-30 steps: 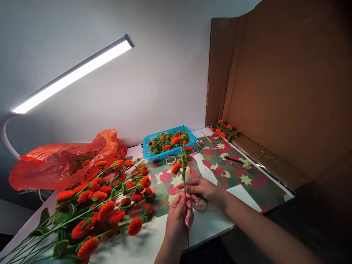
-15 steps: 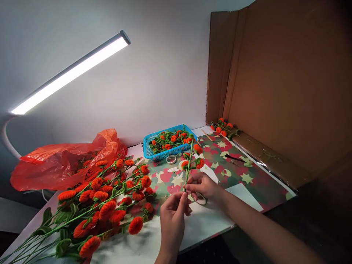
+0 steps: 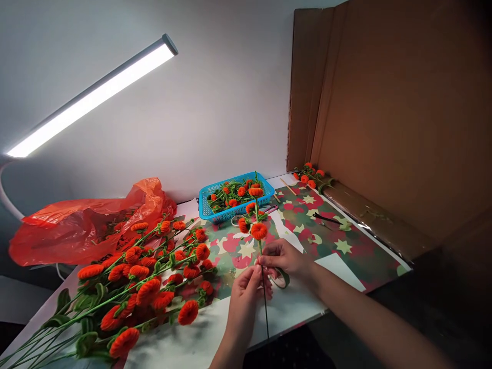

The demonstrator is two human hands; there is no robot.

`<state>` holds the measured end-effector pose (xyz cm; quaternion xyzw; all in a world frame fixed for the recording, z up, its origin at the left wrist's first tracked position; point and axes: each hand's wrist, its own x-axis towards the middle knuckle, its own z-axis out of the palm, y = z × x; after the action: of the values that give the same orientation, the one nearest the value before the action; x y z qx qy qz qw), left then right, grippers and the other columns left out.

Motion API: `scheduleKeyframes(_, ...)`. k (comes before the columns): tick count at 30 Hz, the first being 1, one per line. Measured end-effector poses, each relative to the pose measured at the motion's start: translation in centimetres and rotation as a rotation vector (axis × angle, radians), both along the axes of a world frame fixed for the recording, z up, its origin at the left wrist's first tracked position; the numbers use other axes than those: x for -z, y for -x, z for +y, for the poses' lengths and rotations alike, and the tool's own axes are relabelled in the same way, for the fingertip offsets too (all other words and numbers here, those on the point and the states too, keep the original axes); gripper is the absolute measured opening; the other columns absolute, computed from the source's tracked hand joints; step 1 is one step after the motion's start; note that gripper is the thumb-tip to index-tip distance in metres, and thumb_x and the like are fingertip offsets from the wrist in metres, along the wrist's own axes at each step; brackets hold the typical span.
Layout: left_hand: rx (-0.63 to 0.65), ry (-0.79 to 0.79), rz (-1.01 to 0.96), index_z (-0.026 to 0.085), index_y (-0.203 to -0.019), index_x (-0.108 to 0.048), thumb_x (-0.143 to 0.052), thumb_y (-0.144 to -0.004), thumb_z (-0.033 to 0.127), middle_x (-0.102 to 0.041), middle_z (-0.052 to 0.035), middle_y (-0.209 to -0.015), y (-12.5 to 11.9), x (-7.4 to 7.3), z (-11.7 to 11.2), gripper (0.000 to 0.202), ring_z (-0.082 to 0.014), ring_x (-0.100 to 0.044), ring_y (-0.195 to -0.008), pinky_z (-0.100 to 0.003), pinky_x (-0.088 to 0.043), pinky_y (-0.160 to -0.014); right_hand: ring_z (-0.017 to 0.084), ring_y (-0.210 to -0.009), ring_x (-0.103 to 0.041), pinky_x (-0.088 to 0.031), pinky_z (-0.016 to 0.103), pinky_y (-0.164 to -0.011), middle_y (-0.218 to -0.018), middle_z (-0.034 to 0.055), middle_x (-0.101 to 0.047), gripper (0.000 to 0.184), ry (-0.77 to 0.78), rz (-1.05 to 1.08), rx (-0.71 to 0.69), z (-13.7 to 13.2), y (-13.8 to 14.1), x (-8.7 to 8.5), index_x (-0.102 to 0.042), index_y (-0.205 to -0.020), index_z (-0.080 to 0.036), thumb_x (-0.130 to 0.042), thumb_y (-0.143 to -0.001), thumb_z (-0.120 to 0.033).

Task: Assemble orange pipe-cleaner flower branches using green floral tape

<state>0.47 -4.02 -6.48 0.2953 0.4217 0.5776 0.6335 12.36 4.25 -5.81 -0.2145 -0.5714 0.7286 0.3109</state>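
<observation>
An artificial flower stem with several orange fuzzy blooms [image 3: 259,231] stands nearly upright between my hands. My left hand [image 3: 245,289] pinches the thin green stem with thumb and fingers. Just above it, my right hand [image 3: 285,260] is closed on the same stem. A loop of green tape [image 3: 285,279] hangs at the right hand's fingers; whether it is gripped there I cannot tell. Below the hands the bare dark stem [image 3: 266,312] runs down past the table's front edge.
Finished-looking orange flower stems [image 3: 148,291] cover the table's left side beside a red plastic bag [image 3: 77,225]. Behind stand a blue basket [image 3: 230,215] of flower pieces and a pale tape ring [image 3: 237,220]. Dark tweezer-like tool [image 3: 326,219] and cardboard [image 3: 384,113] lie right.
The flower stem has turned, so its blooms face differently and lean slightly left. Its long bare lower part now shows below my hands. Both hands keep their hold; the view has shifted slightly.
</observation>
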Motion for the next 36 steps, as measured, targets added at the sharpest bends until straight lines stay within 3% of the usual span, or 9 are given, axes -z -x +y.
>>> scheduleKeyframes(4,-0.020,-0.091,0.331,0.012,-0.067,-0.067,-0.070,-0.069,0.037,-0.060,-0.0029,-0.059,0.5,-0.9,0.1,0.026,-0.0093,-0.050,-0.048,-0.019,-0.040,-0.048,0.006,-0.035,-0.044,-0.030,0.019,-0.036,-0.041,-0.0040,-0.053,0.036,-0.017,-0.054,0.079,0.1,0.0,0.0,-0.060,-0.058,-0.012,-0.072,-0.067,-0.044)
scheduleKeyframes(7,-0.110,-0.144,0.443,0.013,-0.067,-0.068,-0.070,-0.071,0.033,-0.058,-0.0013,-0.053,0.3,-1.3,-0.1,0.020,-0.0097,-0.050,-0.045,-0.019,-0.038,-0.046,0.007,-0.037,-0.045,-0.030,0.019,-0.037,-0.043,-0.0029,-0.054,0.035,-0.031,-0.044,0.114,0.2,-0.1,0.2,-0.062,-0.060,-0.011,-0.071,-0.068,-0.044)
scheduleKeyframes(11,-0.151,-0.142,0.242,0.013,-0.067,-0.065,-0.068,-0.072,0.036,-0.056,0.0006,-0.053,-0.2,-1.2,-0.1,0.024,-0.0083,-0.049,-0.042,-0.019,-0.039,-0.043,0.004,-0.038,-0.043,-0.029,0.018,-0.039,-0.047,-0.0036,-0.055,0.035,0.005,0.030,0.021,0.2,-0.3,0.3,-0.065,-0.070,-0.010,-0.067,-0.073,-0.045)
scheduleKeyframes(14,-0.149,-0.106,0.035,0.014,-0.067,-0.059,-0.070,-0.069,0.039,-0.049,0.0054,-0.050,-0.4,-1.0,0.2,0.027,-0.0037,-0.041,-0.035,-0.015,-0.032,-0.035,0.003,-0.033,-0.037,-0.023,0.018,-0.036,-0.046,-0.0046,-0.055,0.034,0.020,0.047,-0.052,0.2,-0.2,0.3,-0.063,-0.074,-0.011,-0.063,-0.077,-0.045)
scheduleKeyframes(19,0.022,-0.006,-0.224,0.016,-0.070,-0.053,-0.072,-0.068,0.038,-0.037,0.0107,-0.046,-0.2,-0.5,0.4,0.030,0.0016,-0.023,-0.027,-0.010,-0.019,-0.027,0.007,-0.041,-0.051,-0.034,0.020,-0.045,-0.046,-0.0048,-0.057,0.035,0.013,0.089,-0.029,0.3,0.2,0.6,-0.061,-0.085,-0.012,-0.067,-0.072,-0.043)
scheduleKeyframes(23,0.124,0.010,-0.394,0.016,-0.073,-0.052,-0.072,-0.070,0.036,-0.030,0.0121,-0.047,0.4,0.4,0.5,0.029,0.0027,-0.014,-0.026,-0.009,-0.014,-0.025,0.007,-0.042,-0.048,-0.033,0.021,-0.045,-0.046,-0.0058,-0.053,0.031,-0.004,0.088,-0.004,0.1,0.3,0.7,-0.061,-0.087,-0.012,-0.067,-0.073,-0.038)
scheduleKeyframes(28,0.124,0.021,-0.448,0.015,-0.076,-0.051,-0.068,-0.074,0.032,-0.026,0.0119,-0.049,0.7,1.0,0.6,0.024,0.0031,-0.013,-0.028,-0.008,-0.012,-0.026,0.003,-0.036,-0.028,-0.019,0.019,-0.037,-0.040,-0.0098,-0.040,0.023,0.120,0.061,0.062,0.0,0.1,0.0,-0.063,-0.079,-0.012,-0.067,-0.068,-0.032)
scheduleKeyframes(33,0.148,0.020,-0.449,0.015,-0.075,-0.051,-0.065,-0.077,0.032,-0.025,0.0117,-0.049,0.6,1.2,0.5,0.022,0.0028,-0.011,-0.028,-0.008,-0.011,-0.026,0.002,-0.036,-0.031,-0.018,0.019,-0.033,-0.055,-0.0029,-0.055,0.027,0.052,0.014,0.033,-0.1,0.1,-0.2,-0.065,-0.071,-0.011,-0.069,-0.069,-0.037)
scheduleKeyframes(36,0.188,-0.004,-0.472,0.015,-0.075,-0.053,-0.063,-0.078,0.033,-0.026,0.0115,-0.049,0.2,1.2,0.4,0.021,0.0027,-0.010,-0.028,-0.008,-0.012,-0.027,0.002,-0.034,-0.032,-0.020,0.018,-0.032,-0.052,-0.0028,-0.055,0.029,0.066,0.033,0.008,0.0,0.1,0.0,-0.063,-0.067,-0.012,-0.070,-0.069,-0.039)
